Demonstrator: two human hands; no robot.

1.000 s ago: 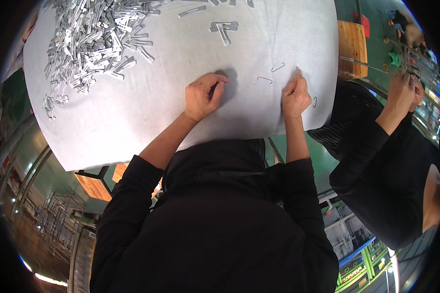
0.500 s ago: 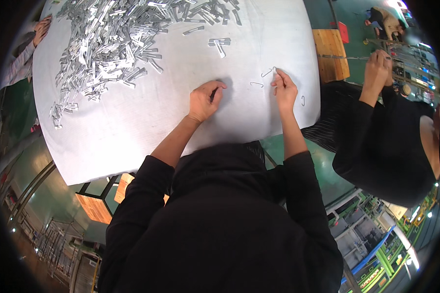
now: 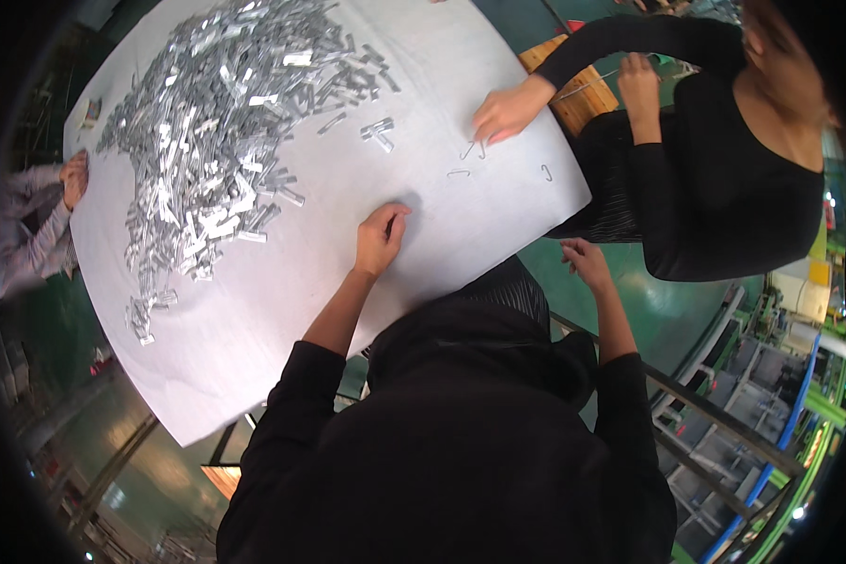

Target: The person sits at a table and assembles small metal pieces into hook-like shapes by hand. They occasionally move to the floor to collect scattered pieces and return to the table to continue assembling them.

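Four wire hooks [image 3: 458,172] — left hand [image 3: 381,242], right hand [image 3: 587,264] both apart.

On the table [image 3: 244,329], a heap of clips [image 3: 221,155] lies left of the hooks [image 3: 458,173], with the left hand [image 3: 380,242] between, nearer the wearer.

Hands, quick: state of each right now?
Left hand: fingers loosely curled at the white table; whether it holds anything cannot be told.
Right hand: loosely curled, off the table; contents cannot be told.
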